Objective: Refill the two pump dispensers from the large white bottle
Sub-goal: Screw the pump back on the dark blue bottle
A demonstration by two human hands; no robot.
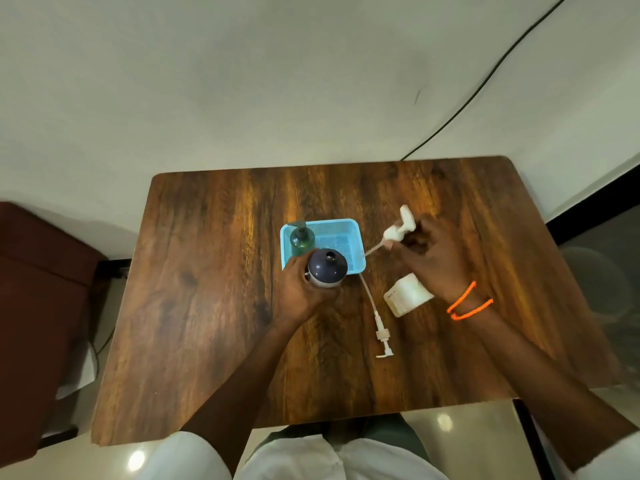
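Note:
My left hand (298, 292) grips a dark blue dispenser bottle (327, 267) with its neck open, held upright just in front of the blue basket (353, 233). My right hand (433, 258) holds a white pump head (398, 228) with its tube pointing down-left toward the basket. A green pump dispenser (302, 239) stands in the basket's left corner with its pump on. The large white bottle (407, 295) stands on the table under my right wrist, partly hidden by it. A second white pump with a long tube (377, 323) lies on the table.
The wooden table (214, 306) stands against a white wall, with bare wood to the left and front. A black cable (485, 88) runs down the wall to the table's back edge. A dark red seat (41, 306) is at the left.

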